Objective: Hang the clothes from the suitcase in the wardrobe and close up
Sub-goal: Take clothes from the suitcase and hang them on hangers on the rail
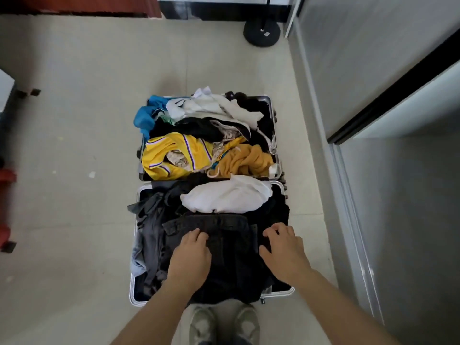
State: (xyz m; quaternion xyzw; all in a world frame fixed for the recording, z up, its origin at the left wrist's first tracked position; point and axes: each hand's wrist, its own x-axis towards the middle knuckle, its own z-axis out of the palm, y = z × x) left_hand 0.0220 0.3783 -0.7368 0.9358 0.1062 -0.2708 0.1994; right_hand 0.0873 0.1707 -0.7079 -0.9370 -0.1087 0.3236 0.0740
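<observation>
Clothes (199, 150) are lying heaped in both halves of the open suitcase (281, 293) on the floor, with two hands settling on a dark pair of trousers (231, 245) in the near half.

The left hand (190, 255) and the right hand (283, 252) are resting on top of that dark cloth with fingers lightly bent, and neither grip is visibly gathering any fabric. Lifting from here is risking a snag. The trousers are lying against a crumpled grey garment (149, 235) and touching a white one (224, 197), so they could drag neighbours out onto the pale tiled floor (74, 120). Grey sliding panels (373, 70), likely the wardrobe, are standing just to the right, and a black round stand base (261, 34) is sitting beyond the case.
</observation>
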